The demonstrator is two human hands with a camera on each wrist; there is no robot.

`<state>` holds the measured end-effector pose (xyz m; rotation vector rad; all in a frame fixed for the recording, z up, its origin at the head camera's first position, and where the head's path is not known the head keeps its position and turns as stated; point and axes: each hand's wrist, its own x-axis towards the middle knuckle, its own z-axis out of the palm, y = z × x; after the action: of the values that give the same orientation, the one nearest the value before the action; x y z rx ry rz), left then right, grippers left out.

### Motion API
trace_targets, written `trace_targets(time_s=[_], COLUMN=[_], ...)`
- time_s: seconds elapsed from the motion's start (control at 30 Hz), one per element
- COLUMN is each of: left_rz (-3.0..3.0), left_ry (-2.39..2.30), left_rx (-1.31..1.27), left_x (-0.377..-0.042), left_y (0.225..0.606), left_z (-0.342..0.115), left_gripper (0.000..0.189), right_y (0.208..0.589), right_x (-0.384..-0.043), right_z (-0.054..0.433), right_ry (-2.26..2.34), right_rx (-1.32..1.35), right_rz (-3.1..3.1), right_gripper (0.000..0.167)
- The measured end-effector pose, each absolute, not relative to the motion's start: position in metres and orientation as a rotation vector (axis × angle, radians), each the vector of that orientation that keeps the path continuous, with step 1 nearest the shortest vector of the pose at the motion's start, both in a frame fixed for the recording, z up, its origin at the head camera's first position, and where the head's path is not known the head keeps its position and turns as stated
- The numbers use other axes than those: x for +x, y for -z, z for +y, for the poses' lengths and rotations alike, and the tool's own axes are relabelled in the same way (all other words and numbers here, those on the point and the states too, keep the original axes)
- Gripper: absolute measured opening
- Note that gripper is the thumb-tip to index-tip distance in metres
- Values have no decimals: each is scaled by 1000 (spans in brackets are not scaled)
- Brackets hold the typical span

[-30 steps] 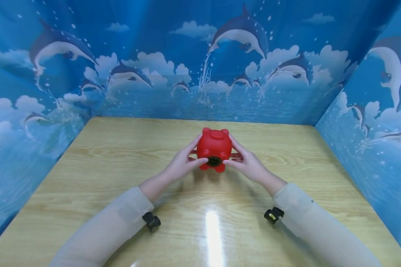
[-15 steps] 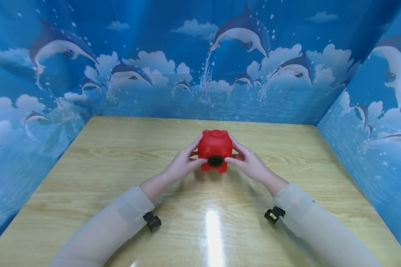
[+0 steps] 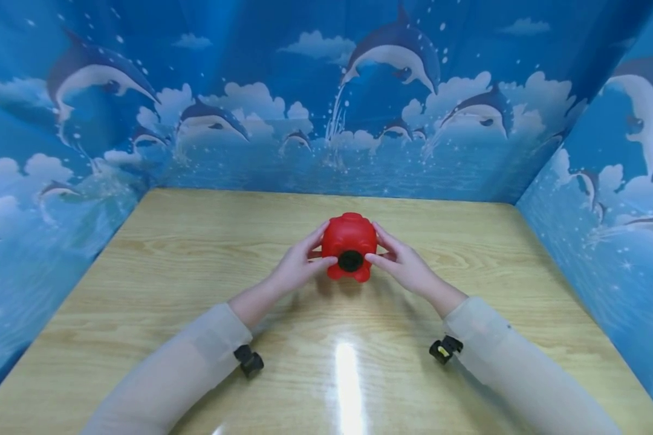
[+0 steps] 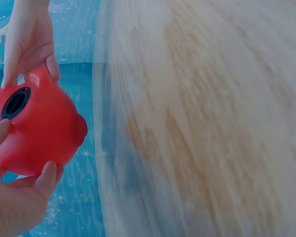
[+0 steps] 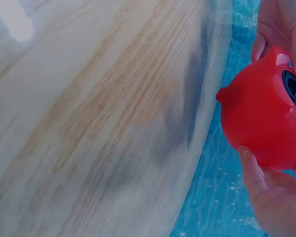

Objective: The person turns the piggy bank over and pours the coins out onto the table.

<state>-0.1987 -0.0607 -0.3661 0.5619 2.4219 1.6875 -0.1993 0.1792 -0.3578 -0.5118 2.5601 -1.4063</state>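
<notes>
Between both hands is a red piggy bank (image 3: 349, 234), tipped so that its underside with a round black plug (image 3: 350, 261) faces me. My left hand (image 3: 298, 266) grips its left side, fingers along the body and thumb beside the plug. From the opposite side my right hand (image 3: 405, 263) holds it the same way, its thumb at the plug's right edge. In the left wrist view the ridged plug (image 4: 16, 102) and stubby feet of the red body (image 4: 44, 128) show clearly. The right wrist view has the rounded body (image 5: 259, 113) with the right fingers curved against it.
A light wood-grain table (image 3: 207, 254) spreads beneath the hands, with a bright light reflection near the front. Blue dolphin-print curtains (image 3: 283, 163) stand along its back and sides. Small black cameras (image 3: 248, 360) are strapped at both sleeves.
The piggy bank has tilted between my hands: its snout side has turned up and away, and the black plug now faces me more fully. Both hands have stayed nearly in place.
</notes>
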Motion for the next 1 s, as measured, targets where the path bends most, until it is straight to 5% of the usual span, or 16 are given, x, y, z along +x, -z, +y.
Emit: trace_targets(time_s=[1.0], left_rz=[2379], left_ry=[-1615], left_rx=[316], left_x=[-205], left_y=[375], left_z=[-61], left_gripper=[73], right_y=[359], right_x=[-205], right_z=[178], right_ry=[1297], right_rx=[-465], right_rz=[2496], right_gripper=[70])
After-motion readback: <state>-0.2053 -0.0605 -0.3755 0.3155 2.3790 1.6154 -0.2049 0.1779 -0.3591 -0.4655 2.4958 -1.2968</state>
